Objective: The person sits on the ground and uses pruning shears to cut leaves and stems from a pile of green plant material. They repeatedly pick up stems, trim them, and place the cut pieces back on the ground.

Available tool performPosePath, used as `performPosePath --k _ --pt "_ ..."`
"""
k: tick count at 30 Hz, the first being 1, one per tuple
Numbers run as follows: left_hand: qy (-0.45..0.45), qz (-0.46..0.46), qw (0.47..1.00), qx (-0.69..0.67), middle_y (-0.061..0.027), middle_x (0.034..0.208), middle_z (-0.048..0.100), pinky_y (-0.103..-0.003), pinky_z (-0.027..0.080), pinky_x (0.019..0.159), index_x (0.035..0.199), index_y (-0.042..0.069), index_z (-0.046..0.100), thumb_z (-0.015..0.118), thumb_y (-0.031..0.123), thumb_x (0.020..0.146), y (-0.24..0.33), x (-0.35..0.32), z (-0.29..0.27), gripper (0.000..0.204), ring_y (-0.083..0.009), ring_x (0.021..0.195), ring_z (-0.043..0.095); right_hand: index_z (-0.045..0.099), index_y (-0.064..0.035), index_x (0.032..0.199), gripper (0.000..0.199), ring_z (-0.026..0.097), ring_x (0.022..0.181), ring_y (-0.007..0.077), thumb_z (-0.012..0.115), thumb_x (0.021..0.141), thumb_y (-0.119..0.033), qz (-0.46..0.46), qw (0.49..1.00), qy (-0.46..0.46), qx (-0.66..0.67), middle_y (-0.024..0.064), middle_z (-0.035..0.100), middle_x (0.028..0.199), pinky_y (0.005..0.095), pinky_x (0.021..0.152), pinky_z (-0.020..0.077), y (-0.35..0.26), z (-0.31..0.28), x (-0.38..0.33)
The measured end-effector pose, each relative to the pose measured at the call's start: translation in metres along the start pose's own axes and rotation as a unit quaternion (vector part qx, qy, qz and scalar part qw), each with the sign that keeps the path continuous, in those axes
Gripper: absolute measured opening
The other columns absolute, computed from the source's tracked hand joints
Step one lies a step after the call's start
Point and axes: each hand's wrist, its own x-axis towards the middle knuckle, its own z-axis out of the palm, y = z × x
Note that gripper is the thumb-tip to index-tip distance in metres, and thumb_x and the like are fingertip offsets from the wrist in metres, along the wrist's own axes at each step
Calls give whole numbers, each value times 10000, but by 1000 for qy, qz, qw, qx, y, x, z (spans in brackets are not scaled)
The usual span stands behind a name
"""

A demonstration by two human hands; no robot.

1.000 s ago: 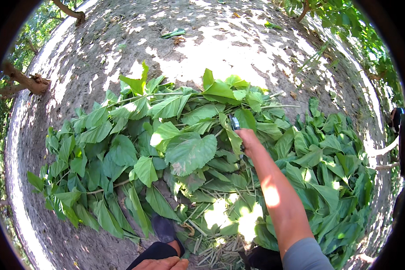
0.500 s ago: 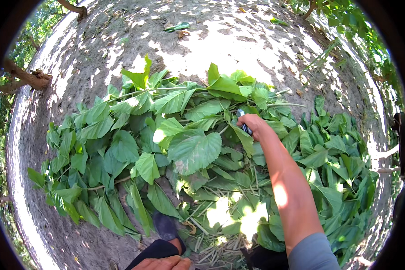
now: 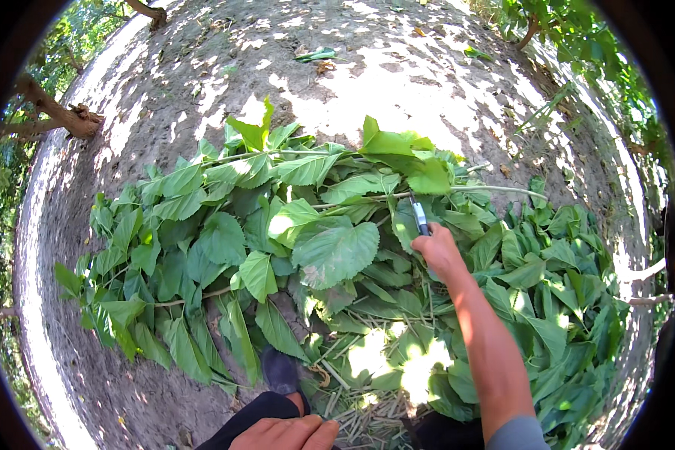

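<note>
Centre-right, right hand (image 3: 441, 253) grasps cutter (image 3: 420, 217) by stem (image 3: 495, 188); likely trimming, needing careful aim; bottom, left hand (image 3: 285, 434), grip untellable.

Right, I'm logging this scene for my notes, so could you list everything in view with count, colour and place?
Leafy branches: several, green, centre and left
Leaf pile: one, green, right
Stem pieces: many, pale green, bottom centre
Hand tool: one, silver and dark, right of centre
Ground: one, grey-brown, sun-dappled, throughout
Stray leaves: a few, green, top
Tree trunks: at least three, brown, upper left and right
Pale branches: two, whitish, right edge
Shoe: one, dark grey, bottom
Trouser leg: one, black, bottom
Sleeve: one, grey, bottom right
Left hand: one, bare, lower edge
Right hand: one, bare, holding the tool
</note>
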Motion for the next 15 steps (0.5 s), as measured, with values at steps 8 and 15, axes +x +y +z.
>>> performPosePath --k 8,15 --pt "4 74 997 29 -106 1027 620 -398 501 764 1146 55 567 662 238 834 11 -19 10 374 -310 880 622 480 48 1289 635 497 707 147 644 707 -144 -92 995 40 1 72 544 836 284 659 436 -67 -30 -107" --pt "34 75 996 41 -109 981 622 -406 510 702 1131 37 570 629 258 875 15 -40 27 343 -319 820 635 456 48 1305 629 501 735 132 640 731 -132 -146 989 15 31 70 575 909 266 688 451 -121 -58 -199"
